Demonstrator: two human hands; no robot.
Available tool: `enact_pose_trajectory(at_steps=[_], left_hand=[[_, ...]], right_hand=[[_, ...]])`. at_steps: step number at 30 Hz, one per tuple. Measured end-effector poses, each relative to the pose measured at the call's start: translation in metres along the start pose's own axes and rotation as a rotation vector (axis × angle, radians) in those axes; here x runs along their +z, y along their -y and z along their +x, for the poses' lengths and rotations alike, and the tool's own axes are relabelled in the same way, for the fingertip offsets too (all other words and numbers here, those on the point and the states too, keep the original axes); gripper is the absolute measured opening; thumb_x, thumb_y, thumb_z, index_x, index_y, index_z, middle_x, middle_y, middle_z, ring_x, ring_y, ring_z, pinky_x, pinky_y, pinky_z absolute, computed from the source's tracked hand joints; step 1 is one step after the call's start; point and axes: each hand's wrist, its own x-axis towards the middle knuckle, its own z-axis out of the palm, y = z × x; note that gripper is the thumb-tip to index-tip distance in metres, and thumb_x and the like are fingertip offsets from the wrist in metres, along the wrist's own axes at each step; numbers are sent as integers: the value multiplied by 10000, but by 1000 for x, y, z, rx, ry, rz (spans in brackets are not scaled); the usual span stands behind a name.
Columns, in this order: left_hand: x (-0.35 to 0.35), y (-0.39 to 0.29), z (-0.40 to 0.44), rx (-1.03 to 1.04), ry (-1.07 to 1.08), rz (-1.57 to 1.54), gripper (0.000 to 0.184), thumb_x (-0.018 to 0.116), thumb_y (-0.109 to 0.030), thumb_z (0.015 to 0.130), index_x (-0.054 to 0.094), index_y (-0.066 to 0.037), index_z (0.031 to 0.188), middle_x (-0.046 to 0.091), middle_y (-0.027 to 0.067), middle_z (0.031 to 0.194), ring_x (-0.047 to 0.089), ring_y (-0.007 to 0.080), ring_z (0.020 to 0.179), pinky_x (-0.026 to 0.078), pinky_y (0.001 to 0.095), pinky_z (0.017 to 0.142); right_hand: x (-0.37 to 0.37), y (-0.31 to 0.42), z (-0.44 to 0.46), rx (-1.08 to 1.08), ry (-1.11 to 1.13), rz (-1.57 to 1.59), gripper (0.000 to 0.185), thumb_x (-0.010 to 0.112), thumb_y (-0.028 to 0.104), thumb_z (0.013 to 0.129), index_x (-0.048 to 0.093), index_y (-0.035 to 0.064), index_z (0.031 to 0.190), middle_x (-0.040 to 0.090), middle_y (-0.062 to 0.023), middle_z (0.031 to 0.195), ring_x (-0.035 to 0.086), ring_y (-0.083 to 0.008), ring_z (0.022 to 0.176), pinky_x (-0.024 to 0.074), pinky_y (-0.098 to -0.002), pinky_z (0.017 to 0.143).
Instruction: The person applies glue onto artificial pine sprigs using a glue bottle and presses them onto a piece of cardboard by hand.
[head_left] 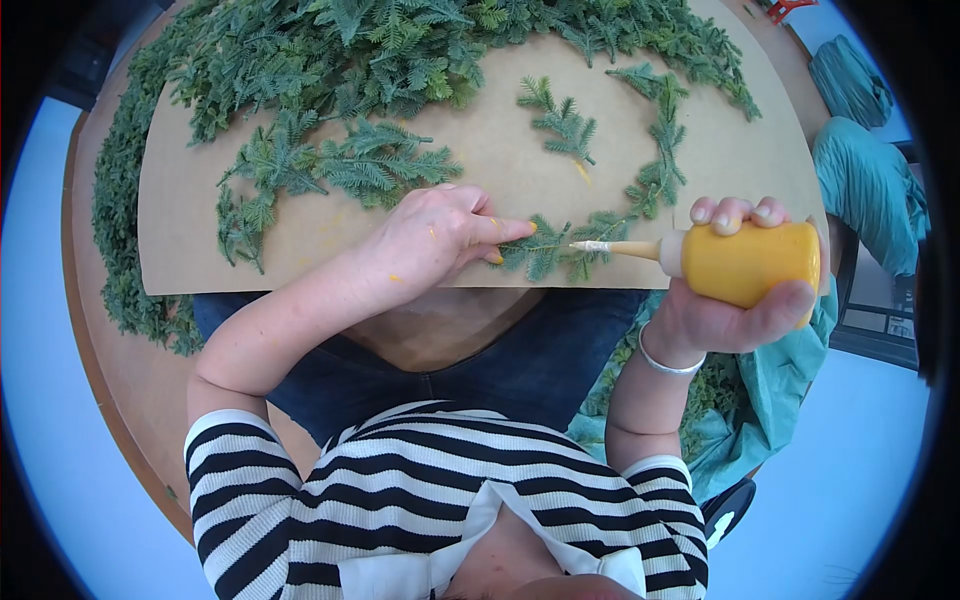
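While left hand [445, 235] reaches inward; fingers part-bent at sprig [542, 250], grip unclear; right hand [715, 315] wraps sideways yellow bottle [750, 262]

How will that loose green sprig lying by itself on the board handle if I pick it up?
The sprig looks light for its size, being thin-stemmed with small needles. Its splayed side shoots should probably keep it from rolling.

Yellow bottle at the sprig

Your left hand [445, 225] touches the left end of a green sprig [541, 248], near board edge. Your right hand [705, 312] holds the yellow bottle [750, 265] sideways, nozzle [622, 248] at sprig. Branch pile [340, 60]: far side.
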Motion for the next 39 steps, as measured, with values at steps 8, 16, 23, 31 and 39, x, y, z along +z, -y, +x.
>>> enact_pose_trajectory(at_steps=[8, 16, 23, 31, 39], left_hand=[[-3, -3, 3, -40, 57, 8, 383, 682, -56, 664, 648, -177, 1027, 563, 68, 732, 561, 223, 658, 458, 326, 579], [26, -23, 40, -6, -185, -14, 333, 649, -85, 715, 619, -110, 1045, 582, 97, 792, 583, 253, 702, 477, 328, 616], [-5, 30, 102, 299, -475, 373, 345, 600, 14, 722, 584, -61, 1059, 601, 121, 984, 598, 288, 846, 483, 349, 754], [-24, -14, 28, -295, -56, -49, 336, 677, -95, 734, 595, -26, 1053, 653, 72, 833, 620, 159, 709, 506, 241, 659], [-11, -10, -18, -793, 3, -862, 295, 654, -99, 786, 587, 69, 1018, 655, 74, 789, 616, 95, 668, 505, 203, 610]], right_hand=[[-4, 2, 11, 44, -19, -74, 403, 489, 472, 836, 445, 137, 1056, 522, -100, 975, 541, -237, 770, 435, -405, 695], [-27, 51, 17, -146, -23, 4, 577, 450, 588, 814, 498, 87, 1096, 526, -106, 1031, 543, -243, 830, 431, -427, 734], [-24, 75, 11, -220, -309, -81, 523, 591, 542, 715, 503, 66, 913, 509, -90, 889, 521, -227, 726, 427, -401, 644], [-23, 71, 8, -176, -146, 39, 627, 524, 595, 769, 439, 80, 1118, 497, -77, 1001, 536, -233, 784, 423, -409, 692], [30, 5, -8, -59, -4, 162, 568, 486, 552, 822, 354, 178, 1229, 464, -143, 1042, 520, -268, 791, 447, -439, 681]])
